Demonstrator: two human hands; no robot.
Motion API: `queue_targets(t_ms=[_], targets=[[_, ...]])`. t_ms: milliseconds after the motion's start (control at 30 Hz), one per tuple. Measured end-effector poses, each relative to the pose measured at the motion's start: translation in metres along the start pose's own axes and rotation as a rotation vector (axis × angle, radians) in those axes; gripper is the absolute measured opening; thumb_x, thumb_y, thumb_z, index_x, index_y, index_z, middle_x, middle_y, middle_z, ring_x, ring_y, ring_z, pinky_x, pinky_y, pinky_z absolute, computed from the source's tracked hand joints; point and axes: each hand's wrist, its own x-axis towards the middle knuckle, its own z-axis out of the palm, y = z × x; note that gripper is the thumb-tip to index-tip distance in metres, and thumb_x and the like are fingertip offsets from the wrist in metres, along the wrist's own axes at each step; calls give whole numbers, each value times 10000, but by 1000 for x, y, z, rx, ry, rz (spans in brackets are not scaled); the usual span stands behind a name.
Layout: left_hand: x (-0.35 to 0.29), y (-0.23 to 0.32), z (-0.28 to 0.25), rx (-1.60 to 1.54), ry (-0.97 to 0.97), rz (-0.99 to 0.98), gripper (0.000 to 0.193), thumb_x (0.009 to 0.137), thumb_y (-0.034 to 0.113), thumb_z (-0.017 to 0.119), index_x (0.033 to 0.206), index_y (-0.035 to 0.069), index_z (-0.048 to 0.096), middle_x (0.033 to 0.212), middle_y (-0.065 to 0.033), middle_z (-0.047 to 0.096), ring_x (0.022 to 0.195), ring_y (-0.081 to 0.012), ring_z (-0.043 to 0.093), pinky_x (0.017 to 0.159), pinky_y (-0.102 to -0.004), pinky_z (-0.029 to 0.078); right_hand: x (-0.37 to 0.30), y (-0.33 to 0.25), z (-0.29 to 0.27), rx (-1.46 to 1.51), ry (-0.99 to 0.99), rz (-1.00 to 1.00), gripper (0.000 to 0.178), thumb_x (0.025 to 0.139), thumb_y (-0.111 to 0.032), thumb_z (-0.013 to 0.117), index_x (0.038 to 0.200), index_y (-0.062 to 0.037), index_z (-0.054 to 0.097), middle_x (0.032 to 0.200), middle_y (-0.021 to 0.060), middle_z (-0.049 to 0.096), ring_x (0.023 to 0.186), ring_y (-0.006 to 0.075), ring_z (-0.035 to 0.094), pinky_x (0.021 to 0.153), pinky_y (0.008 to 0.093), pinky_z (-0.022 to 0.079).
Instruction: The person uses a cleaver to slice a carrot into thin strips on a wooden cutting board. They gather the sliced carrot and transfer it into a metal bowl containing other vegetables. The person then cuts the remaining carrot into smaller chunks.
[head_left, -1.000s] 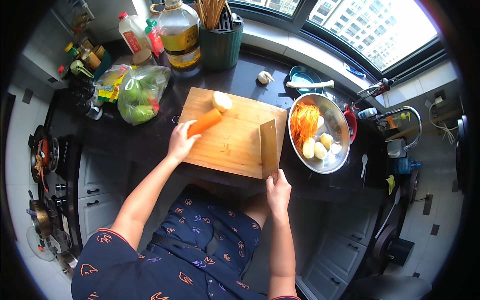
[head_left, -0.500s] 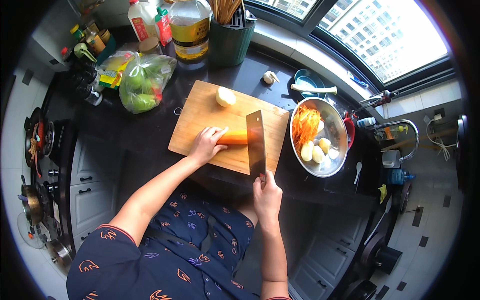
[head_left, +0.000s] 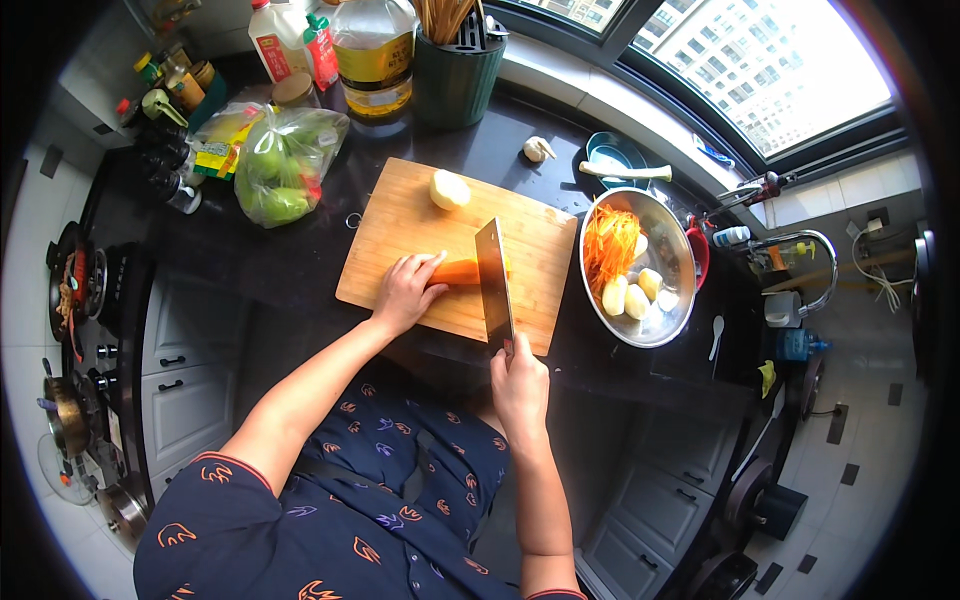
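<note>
Carrot, orange and thick, lying crosswise on a wooden cutting board that rests on a dark, glossy surface. The person's left hand is over the carrot's left end, fingers bent and closed around it, pressing it to the board. The right hand, below the board's near edge, has its fingers wrapped tightly around the handle of a broad cleaver. The blade crosses the carrot near its right end, with a bit of orange showing beyond it; whether it has cut through cannot be told.

Near the board's far edge sits a pale, peeled potato. Just right of the board, a round metal bowl holds orange shreds and several pale, peeled pieces. Beyond the board lies a garlic bulb; to the left, a clear plastic bag contains green vegetables.
</note>
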Motion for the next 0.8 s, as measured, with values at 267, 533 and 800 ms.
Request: queue_targets(t_ms=[267,533,800], targets=[[-2,-5,6,-21,32,5,499,876,262,772,1346,139,655,1112,-89,653,1042,-305,611,930,-412,498,2,-2,6,-57,11,-69,133,959,-89,569,1047,2,526,724,298,667,696,506,675,633,574,562],[-1,-5,7,-17,35,5,458,853,235,784,1291,132,693,1068,-79,663,1020,-297,615,914,-409,499,8,2,10,-90,-31,-104,151,955,-100,585,1006,24,517,702,301,659,703,502,681,658,556,578],[1,-8,8,-23,40,8,433,844,232,788,1255,120,709,1055,-79,669,1009,-297,621,904,-408,503,19,-7,6,-59,-101,-17,135,957,-77,573,1001,49,556,807,340,666,804,528,671,736,551,568]])
